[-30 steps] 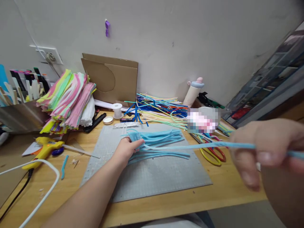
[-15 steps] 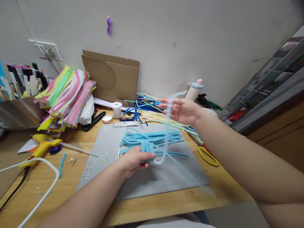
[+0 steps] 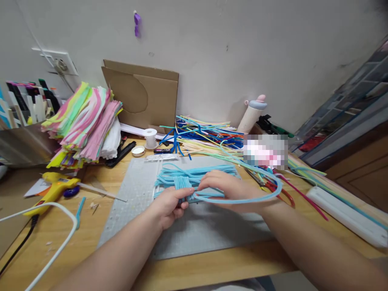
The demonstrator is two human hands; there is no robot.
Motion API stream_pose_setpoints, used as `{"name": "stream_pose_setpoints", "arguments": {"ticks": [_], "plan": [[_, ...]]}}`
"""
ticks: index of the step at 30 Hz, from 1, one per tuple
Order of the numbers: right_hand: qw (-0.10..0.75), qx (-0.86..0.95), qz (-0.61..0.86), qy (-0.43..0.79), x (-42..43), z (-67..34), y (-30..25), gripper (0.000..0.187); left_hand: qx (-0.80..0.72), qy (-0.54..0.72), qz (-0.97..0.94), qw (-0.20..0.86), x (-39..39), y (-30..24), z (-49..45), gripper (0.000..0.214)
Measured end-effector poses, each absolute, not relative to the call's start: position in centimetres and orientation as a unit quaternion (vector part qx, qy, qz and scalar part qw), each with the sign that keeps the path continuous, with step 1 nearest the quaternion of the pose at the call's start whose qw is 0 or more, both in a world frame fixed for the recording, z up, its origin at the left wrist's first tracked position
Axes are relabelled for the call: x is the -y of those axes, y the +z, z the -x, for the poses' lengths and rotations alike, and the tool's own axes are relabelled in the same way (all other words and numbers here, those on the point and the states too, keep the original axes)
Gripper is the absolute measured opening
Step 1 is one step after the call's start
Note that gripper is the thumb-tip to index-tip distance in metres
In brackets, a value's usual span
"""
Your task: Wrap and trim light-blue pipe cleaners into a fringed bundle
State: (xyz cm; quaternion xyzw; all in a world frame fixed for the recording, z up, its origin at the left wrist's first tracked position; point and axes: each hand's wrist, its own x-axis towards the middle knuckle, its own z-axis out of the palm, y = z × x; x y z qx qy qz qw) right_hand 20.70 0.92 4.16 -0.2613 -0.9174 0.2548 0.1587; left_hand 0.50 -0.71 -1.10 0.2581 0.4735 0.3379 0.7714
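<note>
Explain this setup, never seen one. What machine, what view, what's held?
No machine here: a person works with bare hands, seen by one head-worn camera looking forward and down.

The left hand holds a wound light-blue bundle. The right hand is beside it; whether its fingers grip anything is unclear. A loose strand curves across the right wrist.

More light-blue strips lie on a gray mat. Around it on the table are a yellow glue gun and a white spool.

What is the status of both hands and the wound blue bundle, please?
Left hand holding wound blue bundle. Right hand beside it, grip unclear. Loose blue strand looping across right wrist.
</note>
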Motion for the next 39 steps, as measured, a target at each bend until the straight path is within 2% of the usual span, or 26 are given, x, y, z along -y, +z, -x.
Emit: {"name": "stream_pose_setpoints", "arguments": {"ticks": [7,10,16,20,25,30,34,36,39], "plan": [[0.273,0.873,0.316,0.250,1.5,-19.7,0.9,0.015,-0.480,0.351,-0.306,0.744,0.9,-1.0,-0.8,0.029],[0.295,0.859,0.320,0.268,1.7,-19.3,0.1,0.017,-0.482,0.349,-0.325,0.735,0.9,-1.0,-0.8,0.029],[0.279,0.816,0.383,0.331,1.9,-19.0,-0.8,0.020,-0.487,0.337,-0.369,0.717,1.1,-1.4,-1.0,0.025],[0.267,0.787,0.423,0.360,1.9,-18.6,-1.3,0.029,-0.480,0.319,-0.379,0.724,1.1,-1.5,-1.1,0.025],[0.322,0.726,0.448,0.410,2.1,-18.3,-2.1,0.012,-0.500,0.312,-0.388,0.709,1.1,-1.6,-1.3,0.026],[0.365,0.731,0.467,0.338,2.2,-18.4,-1.9,0.018,-0.524,0.316,-0.459,0.644,1.2,-1.7,-1.4,0.026],[0.356,0.703,0.426,0.444,1.9,-18.2,-1.4,0.006,-0.541,0.304,-0.497,0.607,1.3,-1.8,-1.5,0.033],[0.351,0.684,0.411,0.490,1.8,-18.3,-1.2,0.008,-0.541,0.303,-0.495,0.609,1.3,-1.7,-1.5,0.035],[0.348,0.682,0.420,0.487,1.7,-18.7,-1.0,0.009,-0.522,0.314,-0.480,0.631,1.3,-1.4,-1.5,0.035]]}}
